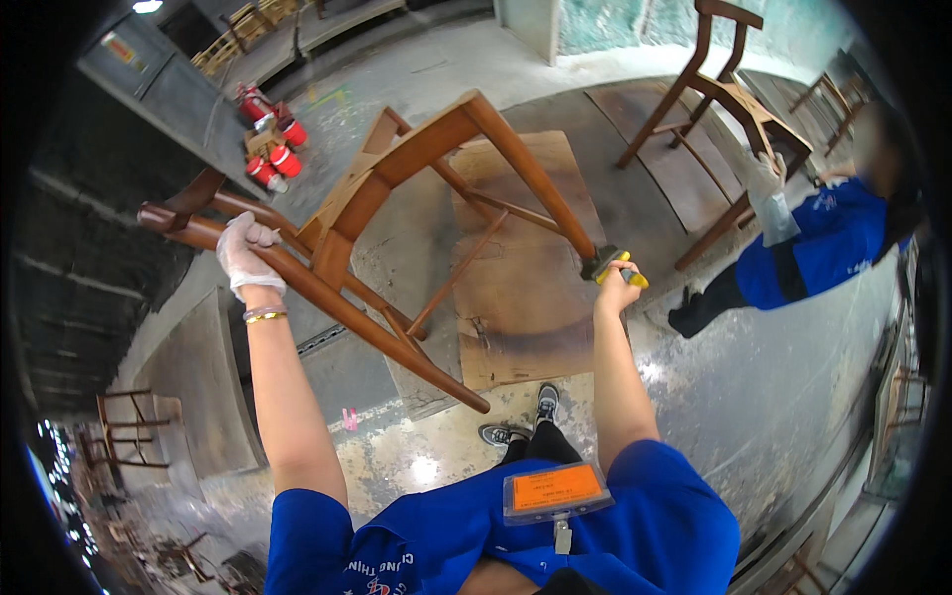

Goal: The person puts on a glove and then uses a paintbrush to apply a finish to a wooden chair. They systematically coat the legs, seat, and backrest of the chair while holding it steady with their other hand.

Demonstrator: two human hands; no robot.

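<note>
A brown wooden chair frame with no seat panel is tilted on its side in front of me. My left hand, in a thin translucent glove, is closed around one of its long posts near the upper left end. My right hand looks bare and grips a yellow-handled tool with a broad dark head like a brush. That head is at the end of the chair's right leg and appears to touch it. The chair's lower leg end points toward my feet.
Brown cardboard covers the floor beneath the chair. To the right, a co-worker in blue handles another wooden chair with a gloved hand. Red fire extinguishers and red buckets stand by a grey cabinet. Another chair is at far left.
</note>
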